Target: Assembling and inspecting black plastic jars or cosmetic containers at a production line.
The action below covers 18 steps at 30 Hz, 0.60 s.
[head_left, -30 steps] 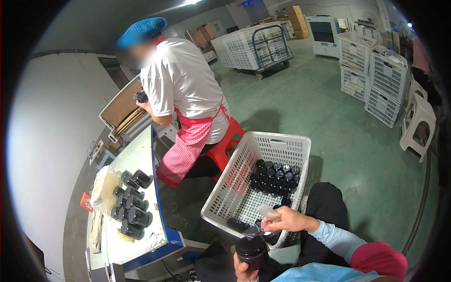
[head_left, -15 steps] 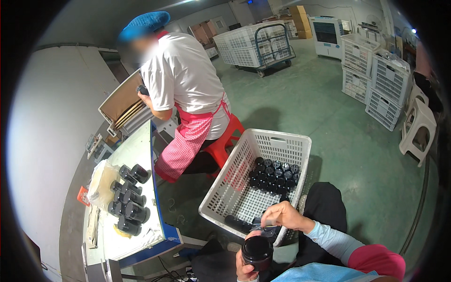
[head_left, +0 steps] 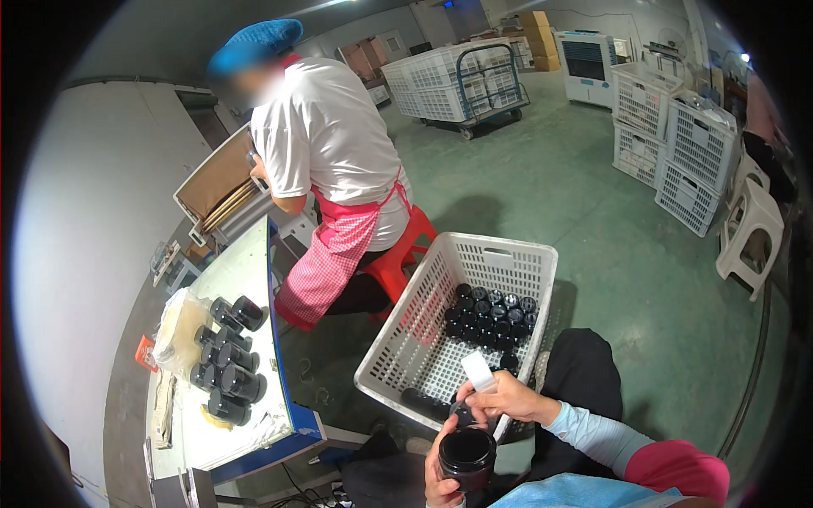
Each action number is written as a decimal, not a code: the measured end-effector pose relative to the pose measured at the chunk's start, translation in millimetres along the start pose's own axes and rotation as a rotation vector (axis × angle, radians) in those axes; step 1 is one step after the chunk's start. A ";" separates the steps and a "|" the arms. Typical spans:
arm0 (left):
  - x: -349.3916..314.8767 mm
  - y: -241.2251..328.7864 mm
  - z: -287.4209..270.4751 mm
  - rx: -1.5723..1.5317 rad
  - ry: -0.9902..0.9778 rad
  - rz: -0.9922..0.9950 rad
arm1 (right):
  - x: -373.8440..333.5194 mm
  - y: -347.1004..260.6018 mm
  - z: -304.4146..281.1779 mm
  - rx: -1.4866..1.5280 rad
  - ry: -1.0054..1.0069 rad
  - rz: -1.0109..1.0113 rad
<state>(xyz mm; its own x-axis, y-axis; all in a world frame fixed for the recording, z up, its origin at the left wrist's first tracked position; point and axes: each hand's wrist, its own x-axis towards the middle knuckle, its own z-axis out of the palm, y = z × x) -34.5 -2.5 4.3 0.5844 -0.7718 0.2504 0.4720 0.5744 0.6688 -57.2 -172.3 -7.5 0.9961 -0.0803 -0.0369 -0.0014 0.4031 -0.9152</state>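
Note:
Low in the picture, my left hand (head_left: 441, 478) grips a glossy black round jar (head_left: 467, 458) with its lid side facing up. Just above it, my right hand (head_left: 511, 398) is closed, with a small white rectangular slip (head_left: 478, 371) sticking up from its fingers. Beneath those fingers is a dark, shiny patch that I cannot make out. Both hands are over the near end of a white plastic crate (head_left: 385, 360). Inside, black jars (head_left: 491, 315) stand in rows at the far right, and more dark jars lie along the near side.
At left, several black jars (head_left: 240, 383) stand on a white-topped table (head_left: 275, 330) beside a plastic bag (head_left: 180, 328). A co-worker (head_left: 339, 127) sits on a red stool (head_left: 405, 258) beyond the crate. Stacked crates (head_left: 694, 152) and white plastic chairs (head_left: 751, 229) stand at right; a loaded trolley (head_left: 466, 89) is behind.
The white slip now stands up from my right hand, where it did not show before. My right fingers have moved slightly left and down, closer to the jar. My left hand keeps the jar.

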 end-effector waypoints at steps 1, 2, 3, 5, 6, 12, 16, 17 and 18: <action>0.1 -1.4 -4.1 -0.004 -0.001 -0.003 | -1.2 -0.1 -3.4 0.097 0.019 0.003; 0.7 -0.3 -7.1 -0.002 -0.005 -0.009 | -0.9 0.1 -4.4 0.195 0.030 0.008; 1.0 0.8 -8.1 -0.001 -0.010 -0.015 | -0.9 -1.3 -3.9 0.196 0.027 0.010; -2.7 2.2 -8.6 -0.014 0.035 -0.039 | -3.4 -6.7 -1.8 0.252 -0.041 0.058; -1.7 2.6 -14.9 0.002 -0.021 -0.066 | -4.5 -8.4 0.0 0.243 -0.085 0.068; -5.6 -2.2 -16.7 0.270 0.159 -0.033 | -3.5 -0.9 4.9 0.022 -0.042 0.041; -0.3 -2.7 -5.1 0.264 0.250 0.061 | -5.3 -18.0 8.9 -0.053 -0.064 0.058; 1.3 -2.3 -2.3 0.262 0.248 0.060 | -5.1 -19.9 7.1 -0.054 -0.061 0.058; 3.0 -1.7 0.2 0.247 0.240 0.067 | -4.5 -21.3 4.8 -0.233 -0.081 0.012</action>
<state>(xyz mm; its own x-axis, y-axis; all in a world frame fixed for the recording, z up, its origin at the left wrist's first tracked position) -33.7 -5.9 4.0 0.7608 -0.6320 0.1476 0.2705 0.5155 0.8131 -61.2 -176.1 14.1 0.9997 0.0008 -0.0249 -0.0246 0.1817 -0.9830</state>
